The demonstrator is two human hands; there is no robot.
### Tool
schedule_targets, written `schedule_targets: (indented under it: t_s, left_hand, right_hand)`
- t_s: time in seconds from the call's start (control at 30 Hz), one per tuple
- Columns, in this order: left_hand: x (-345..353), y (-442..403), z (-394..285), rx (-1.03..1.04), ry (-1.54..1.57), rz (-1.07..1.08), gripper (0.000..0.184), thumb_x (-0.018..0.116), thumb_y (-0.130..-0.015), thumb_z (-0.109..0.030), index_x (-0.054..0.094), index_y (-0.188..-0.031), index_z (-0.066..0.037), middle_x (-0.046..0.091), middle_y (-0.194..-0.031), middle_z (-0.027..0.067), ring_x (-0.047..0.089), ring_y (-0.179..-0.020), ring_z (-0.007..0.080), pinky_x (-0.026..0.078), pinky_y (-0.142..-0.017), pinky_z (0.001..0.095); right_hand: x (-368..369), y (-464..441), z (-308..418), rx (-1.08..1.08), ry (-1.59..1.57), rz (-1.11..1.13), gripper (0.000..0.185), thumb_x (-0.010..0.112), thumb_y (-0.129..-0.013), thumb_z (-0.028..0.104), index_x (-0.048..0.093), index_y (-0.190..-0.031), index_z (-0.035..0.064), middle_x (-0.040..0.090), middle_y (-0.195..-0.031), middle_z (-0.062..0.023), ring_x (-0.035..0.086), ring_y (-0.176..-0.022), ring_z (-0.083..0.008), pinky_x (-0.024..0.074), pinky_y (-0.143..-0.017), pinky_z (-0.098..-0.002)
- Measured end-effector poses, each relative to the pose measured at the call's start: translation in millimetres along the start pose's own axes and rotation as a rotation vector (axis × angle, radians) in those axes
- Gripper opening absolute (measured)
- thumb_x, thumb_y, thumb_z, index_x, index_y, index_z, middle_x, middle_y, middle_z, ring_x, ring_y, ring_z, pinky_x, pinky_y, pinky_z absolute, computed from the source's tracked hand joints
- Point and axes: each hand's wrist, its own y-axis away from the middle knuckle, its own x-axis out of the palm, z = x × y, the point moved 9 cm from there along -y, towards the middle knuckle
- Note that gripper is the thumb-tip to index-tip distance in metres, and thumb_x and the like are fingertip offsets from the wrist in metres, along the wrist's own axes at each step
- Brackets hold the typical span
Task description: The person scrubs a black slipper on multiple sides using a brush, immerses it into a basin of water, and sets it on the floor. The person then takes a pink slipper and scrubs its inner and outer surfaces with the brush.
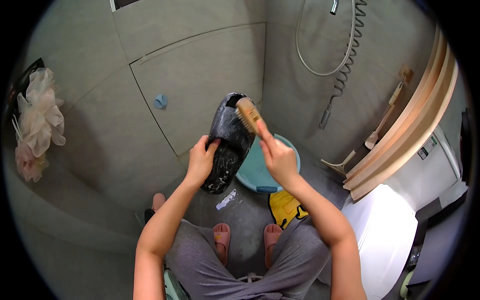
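Note:
A black slide slipper point(227, 145), streaked with white suds, is held up in front of me with its toe end pointing away. My left hand point(201, 161) grips its left side, the thumb lying over the strap's edge. In my right hand point(279, 159) is a wooden scrubbing brush point(248, 115), its bristles facing the slipper near the toe opening. Whether the bristles touch the slipper I cannot tell. Behind and below both hands, a light blue basin point(270, 172) stands on the floor, partly hidden by the slipper and my right hand.
A yellow cloth item with black edging point(286, 207) lies beside the basin. White foam point(226, 199) marks the grey floor. At right are a white toilet point(382, 240) and a gathered curtain point(405, 135). A shower hose point(345, 60) hangs ahead; bath puffs point(42, 112) hang left.

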Motion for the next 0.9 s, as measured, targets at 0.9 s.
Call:
schedule_targets:
  t_s: [0.9]
  left_hand:
    - [7, 2, 60, -0.517, 0.645, 0.005, 0.064, 0.063, -0.098, -0.045, 0.05, -0.122, 0.012, 0.068, -0.11, 0.0193, 0.07, -0.095, 0.0287, 0.058, -0.081, 0.0434]
  right_hand:
    - [14, 23, 48, -0.09, -0.106, 0.145, 0.068, 0.063, -0.094, 0.016, 0.036, -0.155, 0.0267, 0.059, -0.067, -0.0132, 0.06, -0.054, -0.0342, 0.0499, -0.05, -0.0447]
